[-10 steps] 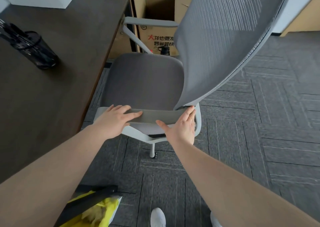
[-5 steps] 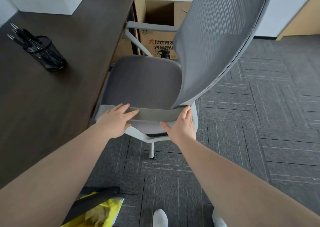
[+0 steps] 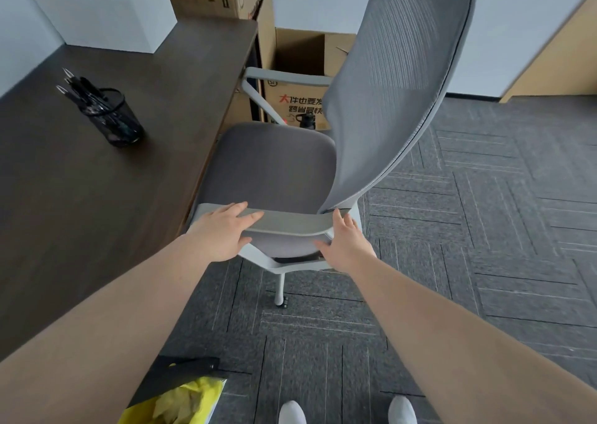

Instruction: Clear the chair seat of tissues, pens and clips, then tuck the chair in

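Note:
A grey office chair stands beside the dark wooden desk (image 3: pixel 97 204), its bare seat (image 3: pixel 268 168) facing the desk edge and its mesh back (image 3: pixel 397 78) rising to the right. My left hand (image 3: pixel 223 230) lies on the near armrest (image 3: pixel 290 221), fingers over the top and thumb underneath. My right hand (image 3: pixel 345 242) presses against the armrest's right end, near where the back joins, fingers spread. A black mesh cup (image 3: pixel 111 118) with pens stands on the desk.
Cardboard boxes (image 3: pixel 297 68) stand behind the chair against the wall. A white box (image 3: pixel 106 13) sits on the desk's far end. A bin with a yellow bag (image 3: pixel 181 397) is at my feet on the grey carpet (image 3: pixel 484 230).
The chair has slid away from me toward the desk and boxes, with both hands staying on the near armrest. The view has tilted up, showing more of the desk.

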